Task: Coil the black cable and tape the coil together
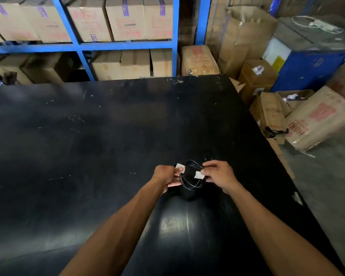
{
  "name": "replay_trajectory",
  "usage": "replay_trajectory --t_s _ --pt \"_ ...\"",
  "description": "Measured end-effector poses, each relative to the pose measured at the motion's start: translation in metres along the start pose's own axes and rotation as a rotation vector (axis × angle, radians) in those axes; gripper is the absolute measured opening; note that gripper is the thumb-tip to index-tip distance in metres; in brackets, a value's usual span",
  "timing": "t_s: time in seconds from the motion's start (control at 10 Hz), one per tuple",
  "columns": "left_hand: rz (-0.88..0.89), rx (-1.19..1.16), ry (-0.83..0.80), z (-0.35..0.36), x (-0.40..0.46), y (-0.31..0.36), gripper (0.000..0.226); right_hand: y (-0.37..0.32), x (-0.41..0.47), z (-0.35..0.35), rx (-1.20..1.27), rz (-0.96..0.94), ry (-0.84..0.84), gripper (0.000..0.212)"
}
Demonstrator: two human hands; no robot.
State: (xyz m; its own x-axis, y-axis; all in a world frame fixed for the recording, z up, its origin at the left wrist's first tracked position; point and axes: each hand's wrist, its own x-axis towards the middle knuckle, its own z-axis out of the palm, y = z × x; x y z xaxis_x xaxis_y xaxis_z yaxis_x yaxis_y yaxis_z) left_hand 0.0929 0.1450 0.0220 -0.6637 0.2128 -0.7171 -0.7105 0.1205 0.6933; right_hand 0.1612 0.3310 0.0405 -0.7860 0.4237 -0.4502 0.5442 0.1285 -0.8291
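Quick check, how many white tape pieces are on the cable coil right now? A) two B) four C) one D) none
A: two white tape pieces show on the black cable coil, one at the left hand and one at the right hand, both hands holding the coil above the black table.

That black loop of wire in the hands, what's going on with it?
A person is bundling a black cable, already wound into a small coil, held just over a black table. The left hand grips the coil's left side, where one white piece of tape sits. The right hand pinches a second white piece of tape at the right side. Whether either piece is fully wrapped round is too small to tell.
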Motion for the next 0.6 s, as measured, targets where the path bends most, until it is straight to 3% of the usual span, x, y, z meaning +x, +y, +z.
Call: replay_trajectory --t_s 0.1,0.4,0.5,0.6 --pt "0.021 0.045 0.024 0.009 0.017 -0.007 0.013 0.009 0.016 0.005 -0.098 -0.023 0.074 0.030" --pt "-0.050 0.087 0.190 0.000 0.058 -0.015 0.022 0.023 0.055 0.035 -0.290 -0.052 0.027 0.027" --pt "-0.047 0.209 0.238 -0.007 0.062 -0.016 0.017 0.022 0.060 0.040 -0.313 -0.022 -0.041 0.030" --pt "-0.016 0.348 0.317 -0.021 0.054 -0.024 0.026 0.031 0.054 0.039 -0.304 -0.032 -0.004 0.029"
